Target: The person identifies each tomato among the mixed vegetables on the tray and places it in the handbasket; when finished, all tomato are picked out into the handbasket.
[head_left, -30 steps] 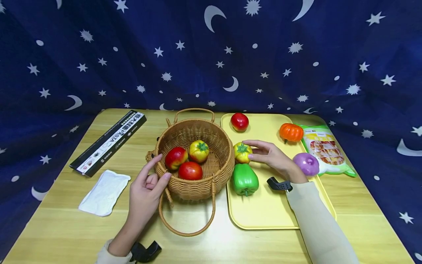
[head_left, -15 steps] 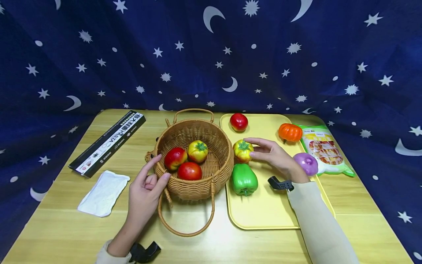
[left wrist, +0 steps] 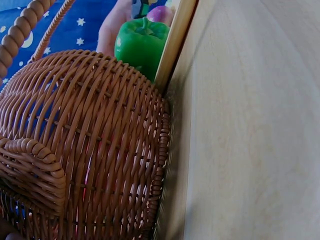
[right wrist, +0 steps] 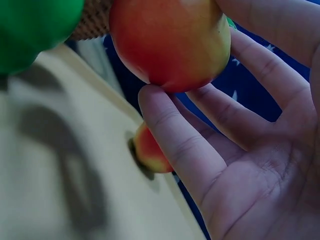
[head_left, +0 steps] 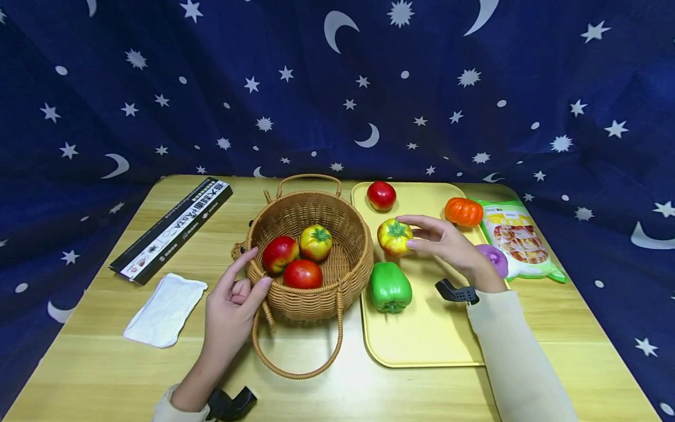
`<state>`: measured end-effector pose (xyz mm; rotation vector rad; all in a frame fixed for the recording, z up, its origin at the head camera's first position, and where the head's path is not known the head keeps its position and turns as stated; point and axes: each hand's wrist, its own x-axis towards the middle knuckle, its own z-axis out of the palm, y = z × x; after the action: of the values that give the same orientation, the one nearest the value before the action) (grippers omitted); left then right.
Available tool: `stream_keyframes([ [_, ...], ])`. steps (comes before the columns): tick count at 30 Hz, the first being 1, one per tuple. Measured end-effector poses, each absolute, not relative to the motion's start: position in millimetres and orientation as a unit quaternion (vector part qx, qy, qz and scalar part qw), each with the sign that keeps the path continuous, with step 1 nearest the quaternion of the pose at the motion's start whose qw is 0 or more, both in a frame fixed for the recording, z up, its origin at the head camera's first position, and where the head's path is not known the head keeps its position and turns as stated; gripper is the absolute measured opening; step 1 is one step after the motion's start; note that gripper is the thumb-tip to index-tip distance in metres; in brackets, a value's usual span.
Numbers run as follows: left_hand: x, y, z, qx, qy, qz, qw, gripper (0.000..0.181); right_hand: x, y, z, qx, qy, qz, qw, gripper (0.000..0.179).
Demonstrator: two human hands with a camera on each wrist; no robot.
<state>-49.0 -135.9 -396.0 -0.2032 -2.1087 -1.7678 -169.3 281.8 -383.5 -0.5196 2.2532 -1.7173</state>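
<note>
In the head view my left hand [head_left: 232, 308] holds the near-left rim of a round wicker basket [head_left: 316, 302] between thumb and forefinger, its other fingers curled. Inside the basket sit a yellow toy tomato [head_left: 316, 242] with a green leafy top, a red-and-yellow fruit [head_left: 279, 254] and a red tomato [head_left: 303, 274]. To the basket's right, my right hand [head_left: 448, 246] pinches another yellow-and-red toy tomato [head_left: 395, 237] at its right side, over the yellow tray [head_left: 422, 340]. The right wrist view shows that tomato's reddish underside [right wrist: 170, 45] against the fingertips.
A green bell pepper [head_left: 390, 287], a red fruit [head_left: 382, 196] and an orange pumpkin [head_left: 464, 211] lie on the tray. Near its right edge are a purple onion [head_left: 494, 258], partly hidden, and a food bag [head_left: 519, 237]. Left lie a pasta box [head_left: 171, 231] and a white packet [head_left: 165, 310].
My right hand has moved a little to the right with the toy tomato, away from the basket, and its wrist now covers more of the onion. The left hand stays at the rim.
</note>
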Motion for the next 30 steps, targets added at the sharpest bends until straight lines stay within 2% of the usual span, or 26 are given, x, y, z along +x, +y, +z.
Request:
stream_keyframes([
  [21,-50,-135,-396,-0.074,-0.75,-0.63,0.188,0.053,-146,275,-343,-0.185,0.765,-0.606,0.118,0.051],
  [30,-49,-135,-395,-0.07,-0.747,-0.634,0.188,0.052,-151,271,-321,-0.212,0.771,-0.588,0.12,0.052],
])
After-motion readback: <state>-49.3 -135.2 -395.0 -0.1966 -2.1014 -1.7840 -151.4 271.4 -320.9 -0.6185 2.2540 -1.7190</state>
